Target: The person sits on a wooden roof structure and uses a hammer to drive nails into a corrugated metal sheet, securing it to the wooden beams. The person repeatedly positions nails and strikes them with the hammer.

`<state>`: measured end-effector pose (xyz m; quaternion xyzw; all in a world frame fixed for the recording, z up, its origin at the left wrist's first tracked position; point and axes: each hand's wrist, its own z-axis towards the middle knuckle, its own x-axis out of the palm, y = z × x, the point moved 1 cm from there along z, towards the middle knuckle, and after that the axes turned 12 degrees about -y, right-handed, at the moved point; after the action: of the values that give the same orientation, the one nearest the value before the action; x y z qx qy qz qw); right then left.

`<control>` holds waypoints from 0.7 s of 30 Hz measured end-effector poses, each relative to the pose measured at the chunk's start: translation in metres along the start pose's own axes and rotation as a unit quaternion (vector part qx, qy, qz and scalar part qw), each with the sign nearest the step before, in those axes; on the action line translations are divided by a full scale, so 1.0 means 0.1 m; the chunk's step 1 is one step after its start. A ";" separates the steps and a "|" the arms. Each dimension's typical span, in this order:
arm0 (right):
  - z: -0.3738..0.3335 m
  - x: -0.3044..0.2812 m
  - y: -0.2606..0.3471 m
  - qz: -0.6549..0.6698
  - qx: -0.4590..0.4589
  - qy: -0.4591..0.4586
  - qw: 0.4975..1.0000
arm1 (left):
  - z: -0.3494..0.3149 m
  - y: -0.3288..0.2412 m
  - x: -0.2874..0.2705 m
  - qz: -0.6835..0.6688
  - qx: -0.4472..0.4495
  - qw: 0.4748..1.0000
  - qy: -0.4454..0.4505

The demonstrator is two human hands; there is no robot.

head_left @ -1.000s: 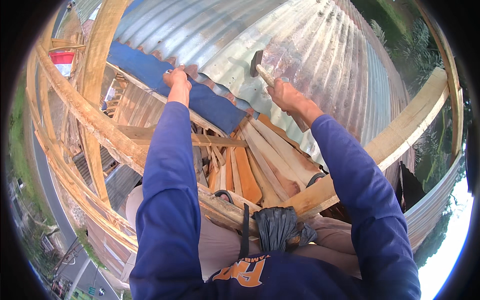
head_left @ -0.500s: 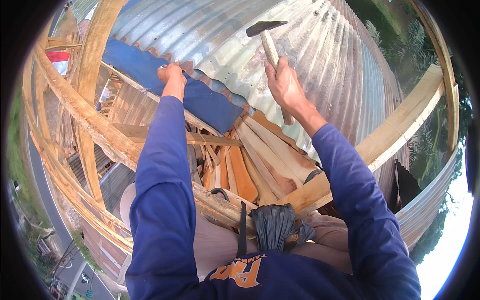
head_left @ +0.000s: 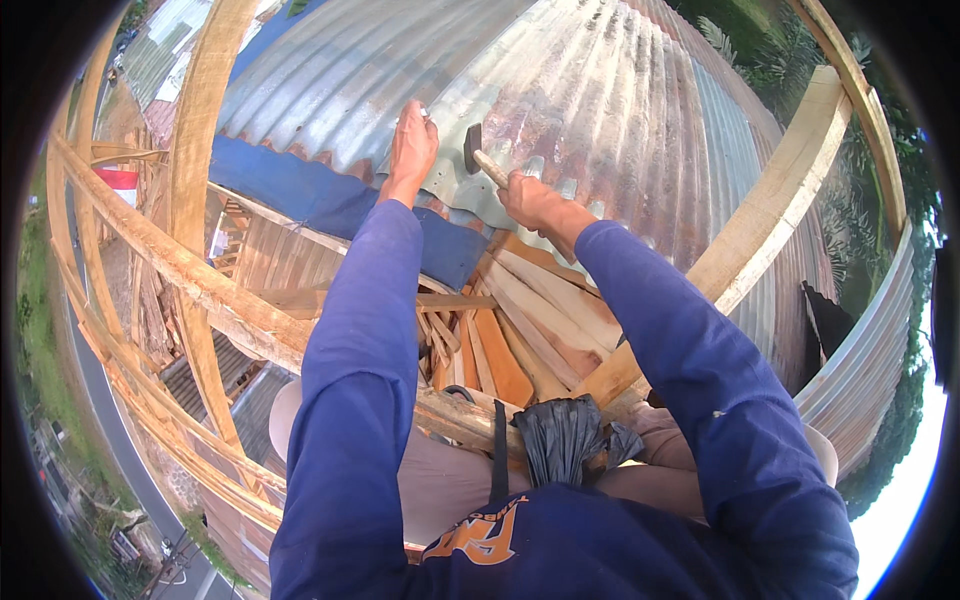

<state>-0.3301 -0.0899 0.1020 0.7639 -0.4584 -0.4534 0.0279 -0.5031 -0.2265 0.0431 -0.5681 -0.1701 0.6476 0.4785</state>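
Hammer, dark head, pale wooden handle, rust-stained corrugated sheets beneath

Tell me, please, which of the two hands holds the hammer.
The right hand: it grips the hammer; the left hand, left of the hammer, does not.

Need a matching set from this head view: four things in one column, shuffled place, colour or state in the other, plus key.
Things:
1. hammer
2. metal roof
3. sheet along the roof's edge
4. bag

Matches:
a. black and crumpled
b. ridged, with rusty patches
c. in the right hand
d. blue

Pairs: 1-c, 2-b, 3-d, 4-a
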 end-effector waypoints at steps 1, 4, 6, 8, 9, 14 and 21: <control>0.05 -0.03 0.02 -0.001 -0.017 -0.013 1.000 | -0.02 0.09 0.21 0.015 0.031 0.998 0.043; 0.07 0.13 -0.23 0.012 -0.021 -0.033 0.999 | -0.25 0.19 0.55 0.019 0.010 0.994 0.112; 0.12 0.14 -0.39 0.029 0.001 -0.054 0.998 | -0.30 0.08 0.65 0.034 0.042 0.988 0.142; 0.08 0.13 -0.33 0.020 -0.027 -0.045 0.998 | -0.30 0.11 0.61 0.048 0.054 0.984 0.165; 0.06 0.10 -0.31 0.015 -0.040 -0.042 0.998 | -0.31 0.11 0.60 0.056 0.046 0.982 0.174; -0.27 -0.49 0.08 0.061 -0.043 -0.135 0.988 | -0.40 0.07 0.57 0.083 0.006 0.976 0.200; -0.29 -0.02 -0.83 -0.026 -0.043 -0.176 0.983 | -0.41 -0.02 0.67 0.070 0.022 0.979 0.193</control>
<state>-0.2536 -0.0515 0.0828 0.6817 -0.4164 -0.6007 -0.0318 -0.4584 -0.1845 -0.0056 -0.6820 -0.0204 0.5616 0.4680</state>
